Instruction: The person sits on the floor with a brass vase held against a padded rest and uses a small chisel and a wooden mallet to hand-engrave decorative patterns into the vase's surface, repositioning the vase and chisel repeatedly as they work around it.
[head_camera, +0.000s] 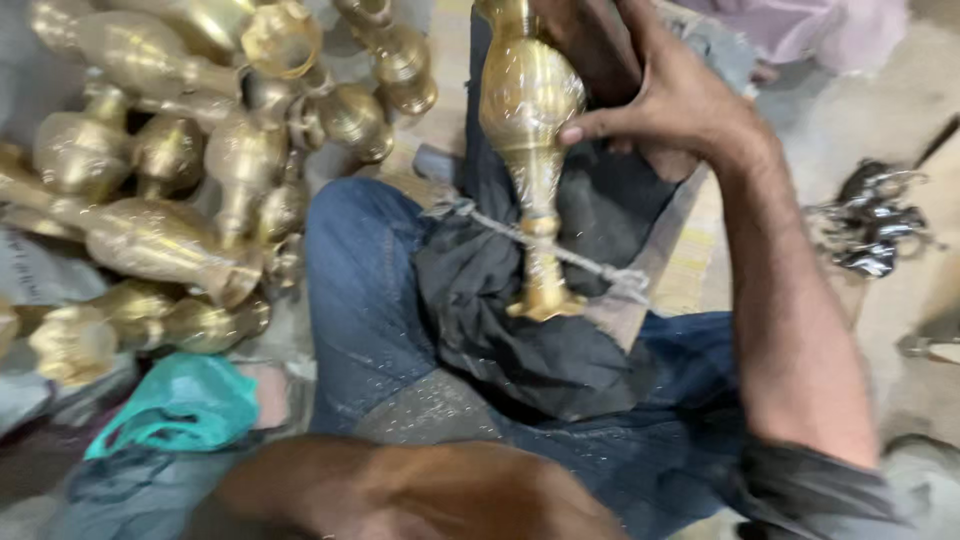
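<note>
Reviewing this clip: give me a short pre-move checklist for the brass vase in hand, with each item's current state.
1. Right hand grips the brass vase at its body: ok.
2. Vase foot rests on the dark cloth over the lap: ok.
3. Rope crosses the vase stem; wrapped around or only lying against it: cannot tell.
4. Left hand position: cannot tell, only a blurred forearm shows.
5. Pile of brass vases lies apart from the held one: ok.
6. Image sharpness for judging surface finish: not ok, blurred.
</note>
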